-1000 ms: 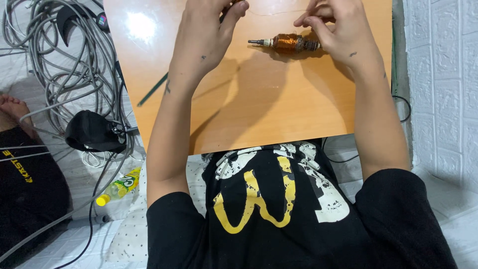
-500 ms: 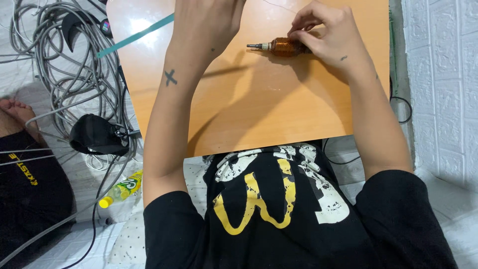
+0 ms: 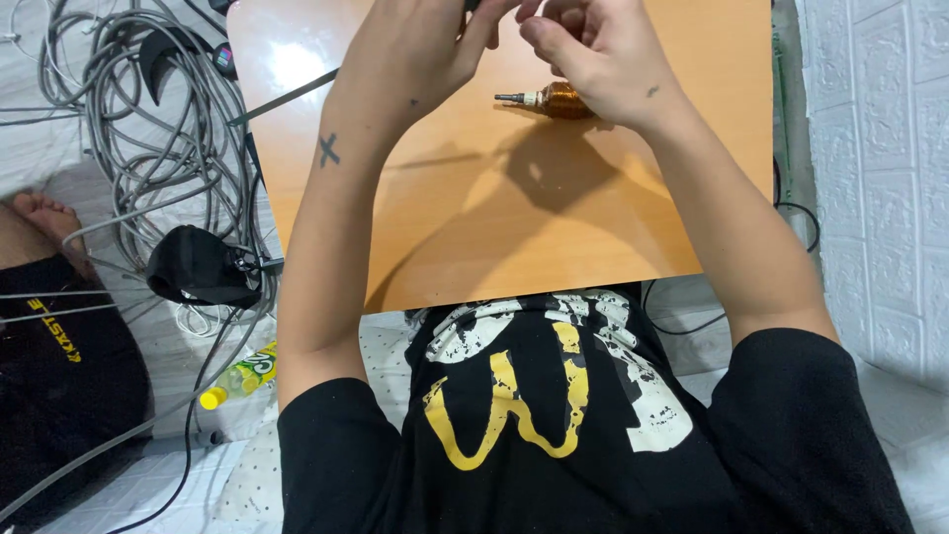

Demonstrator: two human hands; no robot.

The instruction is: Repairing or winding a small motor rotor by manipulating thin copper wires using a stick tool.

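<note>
My left hand (image 3: 420, 49) and my right hand (image 3: 588, 49) are raised close together over the far part of an orange tabletop (image 3: 494, 218). Their fingertips meet around a small dark piece at the top edge of the view. A thin dark strip (image 3: 282, 97) slants out from behind my left wrist toward the table's left edge, and my left hand seems to hold it. A small copper-wound motor rotor with a metal shaft (image 3: 549, 99) lies on the table just under the heel of my right hand. Whether the right fingers grip anything is hidden.
A tangle of grey cables (image 3: 148, 109) and a black device (image 3: 198, 267) lie on the floor to the left. A small yellow-capped bottle (image 3: 237, 381) lies near my left elbow. Another person's bare foot (image 3: 44, 222) and dark clothing are at far left. A white wall (image 3: 880, 178) stands on the right.
Both hands have lifted toward the top of the view and come together. My right hand has let go of the rotor, which now lies on the table. The thin strip has swung with my left hand.
</note>
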